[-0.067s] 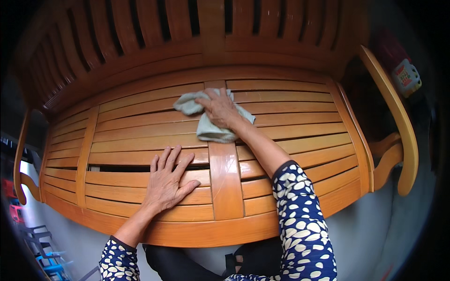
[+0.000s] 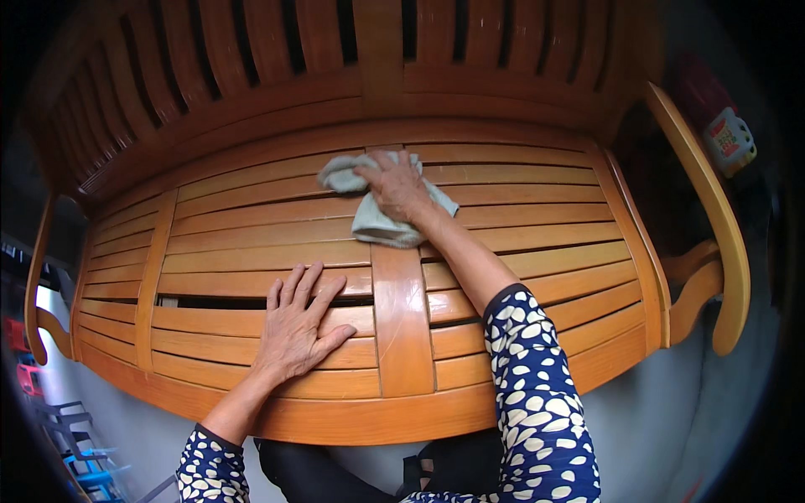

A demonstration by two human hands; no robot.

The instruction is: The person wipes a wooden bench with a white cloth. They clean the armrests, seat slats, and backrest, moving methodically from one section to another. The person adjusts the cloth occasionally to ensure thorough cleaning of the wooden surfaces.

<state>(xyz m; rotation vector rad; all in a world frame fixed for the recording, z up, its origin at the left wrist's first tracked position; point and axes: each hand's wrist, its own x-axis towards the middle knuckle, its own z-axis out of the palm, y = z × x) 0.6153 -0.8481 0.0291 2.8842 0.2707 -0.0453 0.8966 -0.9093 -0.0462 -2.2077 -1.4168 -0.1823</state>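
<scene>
A slatted wooden bench (image 2: pixel 402 335) with a glossy orange-brown finish fills most of the view. My right hand (image 2: pixel 398 189) presses a pale green cloth (image 2: pixel 384 228) onto the seat, over the broad middle crosspiece near the backrest. The cloth is crumpled, and its edges spread out on both sides of the hand. Lower and to the left, my left hand (image 2: pixel 300 323) lies flat on the front slats with its fingers spread, holding nothing. A wide dark gap between two slats runs beneath its fingers.
The slatted backrest (image 2: pixel 251 50) rises along the far side. Curved armrests stand at the right (image 2: pixel 700 218) and left (image 2: pixel 40 285) ends. Beyond the right armrest is a white jug (image 2: pixel 729 141) with a coloured label. Blue and dark stools (image 2: pixel 92 469) stand at lower left.
My right hand has slid slightly away from me with the cloth, toward the backrest. The left hand stays in place.
</scene>
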